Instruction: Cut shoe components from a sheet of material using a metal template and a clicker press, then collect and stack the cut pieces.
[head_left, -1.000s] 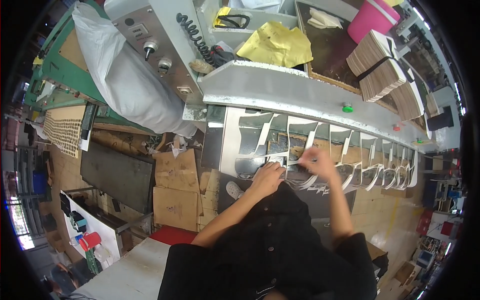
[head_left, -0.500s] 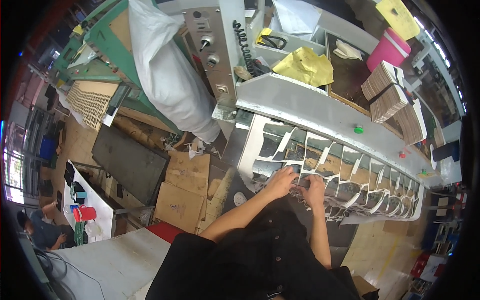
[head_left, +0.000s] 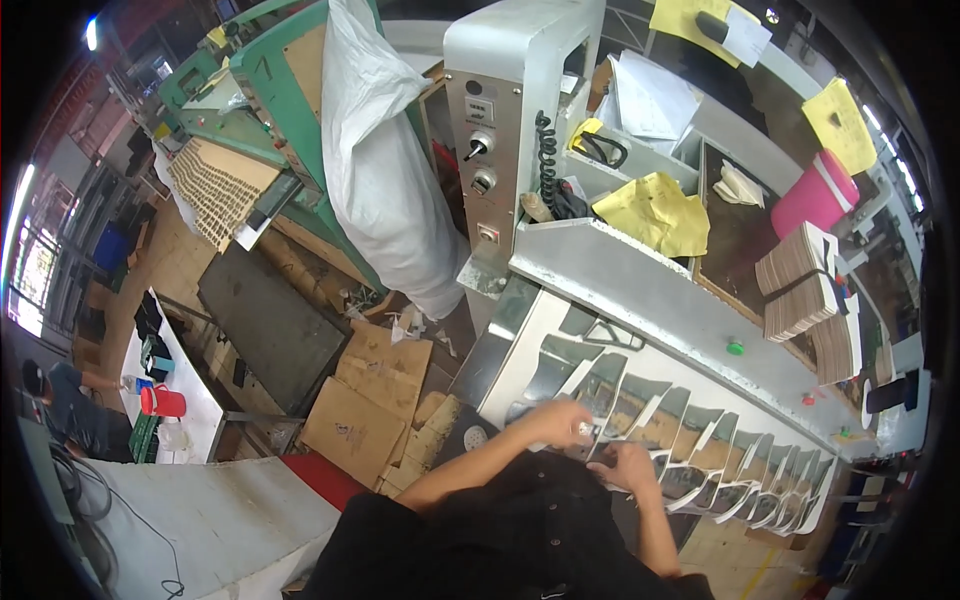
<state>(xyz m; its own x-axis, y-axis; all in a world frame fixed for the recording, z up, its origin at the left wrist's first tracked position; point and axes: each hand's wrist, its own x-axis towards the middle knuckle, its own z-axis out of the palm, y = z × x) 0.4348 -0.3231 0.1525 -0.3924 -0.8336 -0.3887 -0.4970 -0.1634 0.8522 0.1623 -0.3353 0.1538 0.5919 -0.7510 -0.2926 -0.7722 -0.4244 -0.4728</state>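
Note:
In front of me a long white sheet [head_left: 515, 385], with a row of cut-out openings and thin white strips between them, lies over a grey machine bed. My left hand [head_left: 562, 424] is at the sheet's near left part, its fingers curled; a small shiny piece shows at the fingertips, too blurred to name. Close on its right, my right hand [head_left: 630, 468] has bent fingers and the thumb turned toward the left hand. A small dark piece is between the hands, and what the right fingers grip is hidden.
A grey machine beam [head_left: 640, 290] with a green button [head_left: 736, 347] runs behind the sheet. Its control post [head_left: 483, 150] stands left, beside a white sack [head_left: 385, 190]. Bundled card stacks [head_left: 800, 285] and a pink container [head_left: 815, 195] sit at right. Another person [head_left: 85, 410] is far left.
My view has tilted, so the machine appears lower and further right. The sheet's far white band now shows beside the beam. My left fingers have curled in; both hands stay close together.

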